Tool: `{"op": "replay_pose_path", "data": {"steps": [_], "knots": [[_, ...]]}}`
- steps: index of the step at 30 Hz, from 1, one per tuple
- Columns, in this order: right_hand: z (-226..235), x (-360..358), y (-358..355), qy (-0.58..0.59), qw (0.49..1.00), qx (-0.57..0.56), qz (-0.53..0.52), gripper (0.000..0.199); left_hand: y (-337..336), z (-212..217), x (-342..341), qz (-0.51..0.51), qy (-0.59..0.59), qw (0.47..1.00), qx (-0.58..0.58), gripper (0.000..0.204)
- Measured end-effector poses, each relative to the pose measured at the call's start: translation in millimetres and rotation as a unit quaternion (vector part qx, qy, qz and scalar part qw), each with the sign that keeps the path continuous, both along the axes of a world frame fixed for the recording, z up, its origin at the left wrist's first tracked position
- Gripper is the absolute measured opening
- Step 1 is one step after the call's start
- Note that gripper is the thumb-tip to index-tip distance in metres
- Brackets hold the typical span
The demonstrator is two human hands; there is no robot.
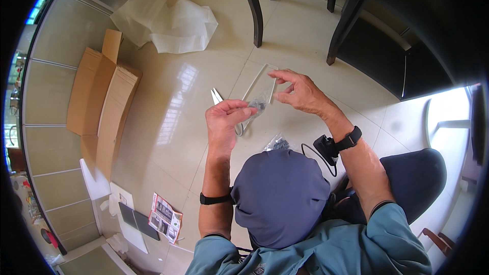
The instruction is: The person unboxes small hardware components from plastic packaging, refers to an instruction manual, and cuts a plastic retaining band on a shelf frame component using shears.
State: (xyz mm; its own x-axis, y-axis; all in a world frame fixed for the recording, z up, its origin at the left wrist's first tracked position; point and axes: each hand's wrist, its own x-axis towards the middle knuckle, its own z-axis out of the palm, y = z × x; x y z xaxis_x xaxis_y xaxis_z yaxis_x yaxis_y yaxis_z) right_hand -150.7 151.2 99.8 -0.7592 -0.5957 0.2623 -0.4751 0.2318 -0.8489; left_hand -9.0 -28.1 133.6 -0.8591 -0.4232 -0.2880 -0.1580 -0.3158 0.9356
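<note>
A small clear plastic bag (259, 103) with dark little parts inside is pinched by my left hand (223, 121) between thumb and fingers. My right hand (301, 93) is at the bag's far side, fingers curled, seemingly gripping its thin film; the exact contact is hard to see. A thin white bent frame (253, 82) shows around the bag, running close to my right fingertips. Whether it lies on the floor or is raised, I cannot tell. Scissors (216, 95) lie beside my left hand, which partly hides them. Another clear bag of dark parts (277, 142) rests on the floor near my knees.
An opened cardboard box (104, 102) stands at the left, with a crumpled translucent plastic sheet (178, 25) beyond it. A printed leaflet (165, 216) and a dark flat panel (138, 220) lie at lower left. Dark furniture legs (253, 15) rise from the tiled floor ahead.
</note>
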Motion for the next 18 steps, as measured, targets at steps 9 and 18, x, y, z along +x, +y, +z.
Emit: {"op": "replay_pose_path", "data": {"steps": [9,18], "knots": [[0,22,-8,-0.173,0.980,0.017,0.099,0.021,-16,-17,15,-0.036,0.027,0.999,0.024,0.009],[-2,34,-12,-0.141,0.979,0.077,0.124,0.012,-22,-41,27,-0.006,-0.079,0.996,-0.037,0.009]]}}
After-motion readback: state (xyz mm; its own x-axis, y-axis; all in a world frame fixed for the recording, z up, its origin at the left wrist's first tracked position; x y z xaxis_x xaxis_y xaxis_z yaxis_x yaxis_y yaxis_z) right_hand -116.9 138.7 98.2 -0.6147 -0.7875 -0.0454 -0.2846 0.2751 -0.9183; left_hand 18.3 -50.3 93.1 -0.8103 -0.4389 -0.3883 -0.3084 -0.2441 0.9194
